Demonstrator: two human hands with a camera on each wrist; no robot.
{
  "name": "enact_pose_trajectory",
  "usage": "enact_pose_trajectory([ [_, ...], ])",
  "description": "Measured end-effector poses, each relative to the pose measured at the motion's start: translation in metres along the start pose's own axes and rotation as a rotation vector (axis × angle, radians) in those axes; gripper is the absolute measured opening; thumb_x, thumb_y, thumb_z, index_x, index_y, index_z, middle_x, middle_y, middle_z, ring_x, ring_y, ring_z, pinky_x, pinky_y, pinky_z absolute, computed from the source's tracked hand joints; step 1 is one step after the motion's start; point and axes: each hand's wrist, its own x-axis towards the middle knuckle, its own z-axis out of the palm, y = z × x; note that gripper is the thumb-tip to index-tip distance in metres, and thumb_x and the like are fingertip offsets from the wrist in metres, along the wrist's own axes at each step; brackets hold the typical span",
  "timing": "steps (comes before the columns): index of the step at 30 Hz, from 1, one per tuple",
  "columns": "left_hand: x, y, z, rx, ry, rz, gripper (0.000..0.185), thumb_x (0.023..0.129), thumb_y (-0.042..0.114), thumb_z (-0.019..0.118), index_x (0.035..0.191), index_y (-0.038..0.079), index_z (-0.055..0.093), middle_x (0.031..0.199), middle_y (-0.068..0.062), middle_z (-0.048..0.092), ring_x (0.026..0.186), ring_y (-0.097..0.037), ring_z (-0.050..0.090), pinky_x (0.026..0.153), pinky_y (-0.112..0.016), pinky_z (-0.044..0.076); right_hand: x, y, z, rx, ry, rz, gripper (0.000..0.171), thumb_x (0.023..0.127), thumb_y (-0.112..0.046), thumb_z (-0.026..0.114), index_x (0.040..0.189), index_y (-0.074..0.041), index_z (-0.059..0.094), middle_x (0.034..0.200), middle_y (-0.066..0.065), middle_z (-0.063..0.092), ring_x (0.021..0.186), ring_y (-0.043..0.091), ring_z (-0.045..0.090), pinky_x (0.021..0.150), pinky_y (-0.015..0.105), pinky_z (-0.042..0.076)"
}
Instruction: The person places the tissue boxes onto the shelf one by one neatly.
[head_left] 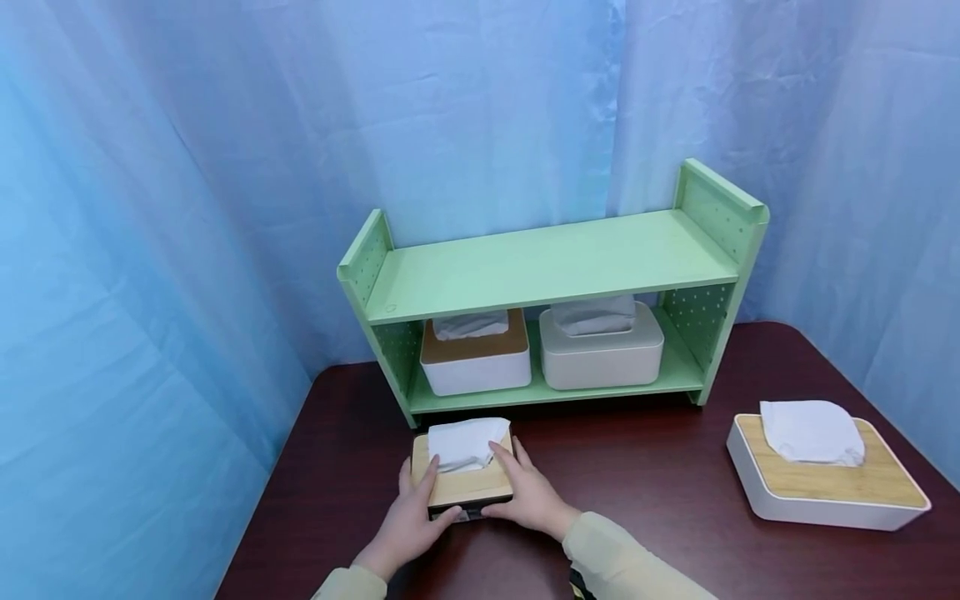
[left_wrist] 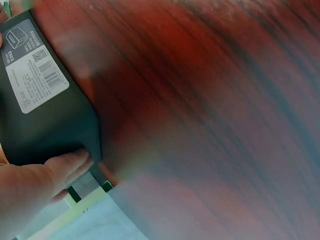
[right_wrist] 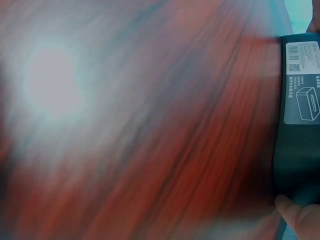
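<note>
Dark tissue box point(head_left: 463, 479): on the dark wooden counter point(head_left: 660, 500), just in front of the green shelf point(head_left: 551, 267); pale wooden lid, white tissue point(head_left: 463, 442) standing out of its slot.
Left hand point(head_left: 411, 521): grip wrapped round the box's left near corner, thumb on the front face; in the left wrist view the thumb point(left_wrist: 65, 165) presses the dark side beside a white label point(left_wrist: 32, 67).
Right hand point(head_left: 528, 493): grip clasping the box's right side, fingers along the lid edge by the tissue; the right wrist view is blurred, probably a fingertip on the box.
Shelf, lower level: two white tissue boxes point(head_left: 475, 358) side by side.
Far right of counter: large white tissue box point(head_left: 825, 479), well apart.
</note>
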Motion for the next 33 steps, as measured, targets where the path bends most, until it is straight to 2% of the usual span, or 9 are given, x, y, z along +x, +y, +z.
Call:
enact_pose_trajectory([
  [3,0.004,0.002,0.002,-0.028,-0.028,-0.017,0.08,0.083,0.036,0.071,0.146,0.003,0.035,0.143,-0.045,0.015,0.11,-0.049,0.054,0.086,-0.053,0.048,-0.003,0.006,-0.006,0.001,0.019,0.009,0.094,0.07,-0.031,0.084,0.146,-0.008,0.034,0.147,0.041,0.014,0.119,0.052,0.046,0.091,0.056,0.044],
  [6,0.009,0.0,0.004,-0.053,-0.025,-0.028,0.08,0.081,0.038,0.073,0.145,0.007,0.038,0.146,-0.039,0.021,0.123,-0.048,0.046,0.094,-0.052,0.045,-0.005,0.012,-0.01,0.001,0.021,0.013,0.094,0.07,-0.032,0.083,0.146,-0.009,0.034,0.147,0.04,0.014,0.121,0.052,0.044,0.092,0.056,0.044],
  [10,0.013,-0.002,0.007,-0.093,-0.014,-0.006,0.081,0.076,0.037,0.079,0.142,0.008,0.043,0.145,-0.035,0.03,0.13,-0.045,0.039,0.099,-0.052,0.041,-0.011,0.017,-0.017,0.011,0.02,0.022,0.094,0.07,-0.032,0.084,0.146,-0.009,0.035,0.148,0.039,0.014,0.124,0.052,0.041,0.093,0.056,0.043],
  [15,0.017,-0.002,0.009,-0.125,-0.016,0.03,0.082,0.071,0.033,0.083,0.14,0.007,0.047,0.144,-0.033,0.033,0.131,-0.042,0.04,0.099,-0.051,0.041,-0.014,0.022,-0.026,0.023,0.058,0.015,0.092,0.064,-0.028,0.088,0.142,-0.008,0.042,0.146,0.039,0.02,0.126,0.05,0.04,0.095,0.055,0.041],
  [22,0.02,0.001,0.011,-0.119,-0.018,0.021,0.082,0.068,0.033,0.085,0.138,0.01,0.049,0.142,-0.029,0.04,0.129,-0.038,0.044,0.097,-0.048,0.044,-0.015,0.027,-0.031,0.042,0.102,0.0,0.09,0.057,-0.023,0.091,0.136,-0.008,0.05,0.144,0.04,0.027,0.125,0.049,0.043,0.094,0.052,0.043],
  [29,0.021,0.005,0.013,-0.105,0.004,0.051,0.081,0.066,0.035,0.086,0.136,0.008,0.053,0.135,-0.027,0.049,0.123,-0.036,0.051,0.094,-0.046,0.047,-0.017,0.03,-0.033,0.03,0.14,0.018,0.091,0.053,-0.023,0.093,0.134,-0.01,0.053,0.143,0.038,0.03,0.126,0.048,0.042,0.095,0.052,0.042],
  [33,0.022,0.007,0.013,-0.109,0.015,0.053,0.081,0.065,0.036,0.086,0.134,0.008,0.054,0.136,-0.029,0.047,0.123,-0.035,0.051,0.094,-0.044,0.047,-0.02,0.03,-0.036,0.025,0.163,0.027,0.09,0.051,-0.025,0.093,0.132,-0.011,0.055,0.142,0.036,0.033,0.127,0.046,0.042,0.097,0.052,0.042],
])
